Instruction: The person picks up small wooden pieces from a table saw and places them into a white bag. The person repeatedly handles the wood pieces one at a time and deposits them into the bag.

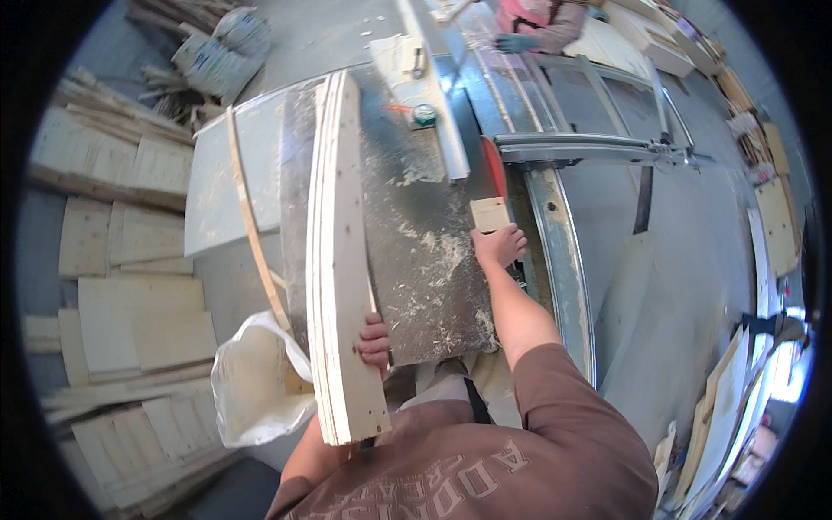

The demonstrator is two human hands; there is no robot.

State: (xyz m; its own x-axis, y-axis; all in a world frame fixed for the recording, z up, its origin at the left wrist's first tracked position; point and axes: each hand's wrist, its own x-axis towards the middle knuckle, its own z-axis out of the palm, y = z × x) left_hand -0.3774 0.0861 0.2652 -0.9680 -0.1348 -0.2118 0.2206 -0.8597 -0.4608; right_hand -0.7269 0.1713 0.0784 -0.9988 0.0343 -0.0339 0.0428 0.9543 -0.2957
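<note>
A stack of long, narrow wooden boards (351, 260) lies along the left part of a dark saw table (422, 286). My left hand (374, 341) grips its near end, with the fingers showing on the right side and the rest hidden below. My right hand (499, 246) is around the near end of a short wooden block (489, 213). That block is close to the red saw blade or guard (494, 166), beside the blade slot; whether they touch, I cannot tell. A metal rip fence (448, 140) stands just beyond, to the left of the red part.
A green tape measure (424, 116) lies left of the fence. The sliding table's metal rail (562, 253) and crossbar (578, 148) are at the right. A co-worker's gloved hand (517, 43) is beyond the saw. A white sack (257, 383) and stacked boards (146, 325) stand at left.
</note>
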